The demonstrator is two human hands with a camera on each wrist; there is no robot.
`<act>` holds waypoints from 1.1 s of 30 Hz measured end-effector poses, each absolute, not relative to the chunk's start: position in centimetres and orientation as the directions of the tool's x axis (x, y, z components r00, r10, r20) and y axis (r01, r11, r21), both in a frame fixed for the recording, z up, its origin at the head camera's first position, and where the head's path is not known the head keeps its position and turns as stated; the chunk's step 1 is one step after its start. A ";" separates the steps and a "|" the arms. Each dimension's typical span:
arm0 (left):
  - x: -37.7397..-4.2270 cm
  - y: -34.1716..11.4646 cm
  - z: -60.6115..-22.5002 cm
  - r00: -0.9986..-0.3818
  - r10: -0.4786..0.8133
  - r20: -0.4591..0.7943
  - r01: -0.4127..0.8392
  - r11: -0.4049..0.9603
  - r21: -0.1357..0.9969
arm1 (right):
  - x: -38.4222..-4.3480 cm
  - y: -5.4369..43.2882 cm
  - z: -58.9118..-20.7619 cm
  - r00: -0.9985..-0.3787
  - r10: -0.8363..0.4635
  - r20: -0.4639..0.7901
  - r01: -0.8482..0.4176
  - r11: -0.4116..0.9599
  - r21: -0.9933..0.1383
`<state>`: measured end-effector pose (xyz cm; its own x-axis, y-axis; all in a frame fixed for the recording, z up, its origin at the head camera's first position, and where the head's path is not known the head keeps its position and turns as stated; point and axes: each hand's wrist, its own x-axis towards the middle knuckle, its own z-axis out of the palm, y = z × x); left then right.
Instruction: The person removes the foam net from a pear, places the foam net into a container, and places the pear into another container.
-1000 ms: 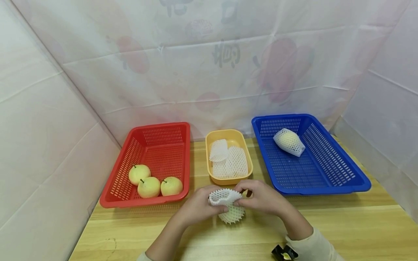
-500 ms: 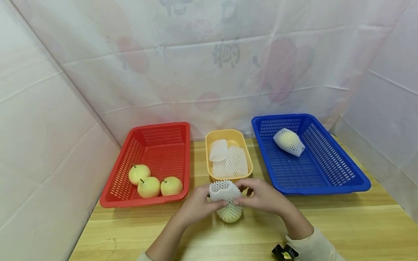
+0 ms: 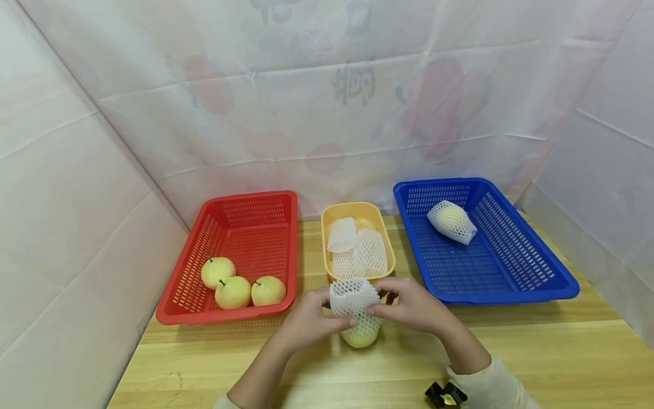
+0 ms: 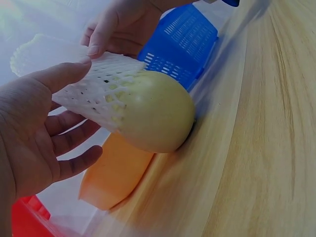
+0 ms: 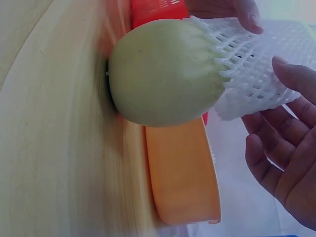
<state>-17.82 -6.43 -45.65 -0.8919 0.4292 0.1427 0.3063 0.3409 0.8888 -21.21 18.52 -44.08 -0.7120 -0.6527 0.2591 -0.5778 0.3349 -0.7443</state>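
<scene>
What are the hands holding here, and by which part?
The left hand and right hand hold a white foam net by its opposite sides, above the pear, which is partly inside its lower end.

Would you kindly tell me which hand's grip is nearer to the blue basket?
The right hand's grip is nearer, by the near-left corner of the blue basket; the left hand's grip is farther, across the foam net.

Even, soft light in the head view; dimmer and hazy wrist views.
Light is spread evenly over the cloth wall and the table, with faint, soft shadows. In the right wrist view, white glare fades one end of the foam net, and dark shadow lies under the pear.
</scene>
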 end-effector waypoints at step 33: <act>-17.8 -6.6 -45.5 -0.939 0.266 0.217 0.280 0.224 0.934 | -21.1 18.6 -43.8 -0.744 -0.602 0.289 -0.550 0.307 -0.776</act>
